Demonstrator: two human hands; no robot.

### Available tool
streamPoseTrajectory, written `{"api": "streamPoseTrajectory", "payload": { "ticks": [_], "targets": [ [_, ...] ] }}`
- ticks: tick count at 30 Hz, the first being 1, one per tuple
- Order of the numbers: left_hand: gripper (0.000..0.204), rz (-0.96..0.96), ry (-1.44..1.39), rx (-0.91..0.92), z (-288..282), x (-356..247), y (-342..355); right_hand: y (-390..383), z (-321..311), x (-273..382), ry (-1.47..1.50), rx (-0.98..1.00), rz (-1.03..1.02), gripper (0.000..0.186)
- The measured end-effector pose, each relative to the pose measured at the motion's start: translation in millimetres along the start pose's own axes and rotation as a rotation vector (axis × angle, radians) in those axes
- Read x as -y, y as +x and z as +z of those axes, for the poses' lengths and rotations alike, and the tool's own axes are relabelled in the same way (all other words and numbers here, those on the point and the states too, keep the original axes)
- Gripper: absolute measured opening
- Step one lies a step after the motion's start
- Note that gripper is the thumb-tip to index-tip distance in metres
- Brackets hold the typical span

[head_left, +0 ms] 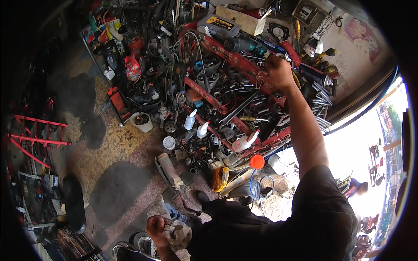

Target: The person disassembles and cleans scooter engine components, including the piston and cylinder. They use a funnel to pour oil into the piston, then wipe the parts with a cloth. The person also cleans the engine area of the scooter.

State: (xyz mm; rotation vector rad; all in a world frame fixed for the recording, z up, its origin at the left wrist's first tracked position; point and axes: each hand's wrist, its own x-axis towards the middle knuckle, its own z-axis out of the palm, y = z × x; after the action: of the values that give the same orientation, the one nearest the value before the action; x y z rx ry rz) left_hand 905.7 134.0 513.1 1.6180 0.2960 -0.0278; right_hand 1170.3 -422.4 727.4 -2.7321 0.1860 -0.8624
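Observation:
My right arm stretches far forward over a red metal tool rack [213,102] heaped with wrenches, sockets and other hand tools. At its upper right end my right hand [278,71] has its fingers curled, close to a red cylinder [291,53] and a dark spray can [314,74]. What those fingers hold, if anything, is hidden. Low in the view my left hand [156,227] is closed on a crumpled, stained pale rag [177,231], which hangs beside it.
Spray bottles [246,141] stand along the rack's near edge. Closer to me are an orange funnel [257,162], a jug of amber liquid [219,179] and a blue hose [261,191]. A white bucket [142,122] and a red floor jack [117,102] lie left; a person [358,188] is outside at right.

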Motion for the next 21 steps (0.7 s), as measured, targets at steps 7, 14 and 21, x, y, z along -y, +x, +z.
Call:
{"api": "streamPoseTrajectory", "payload": {
  "ticks": [7, 14, 21],
  "targets": [
    [0.011, -0.032, -0.056, 0.015, 8, 6, 6, -12, -35, -6, -0.107, 0.133, -0.069, 0.017],
    [0.012, -0.028, -0.047, 0.038, 17, 4, 5, -16, -22, -1, -0.188, 0.061, 0.013, 0.024],
    [0.015, 0.0, -0.168, -0.283, 3, 0, -9, -85, 14, 123, 0.631, 0.381, -0.049, 0.013]
  ]
}}
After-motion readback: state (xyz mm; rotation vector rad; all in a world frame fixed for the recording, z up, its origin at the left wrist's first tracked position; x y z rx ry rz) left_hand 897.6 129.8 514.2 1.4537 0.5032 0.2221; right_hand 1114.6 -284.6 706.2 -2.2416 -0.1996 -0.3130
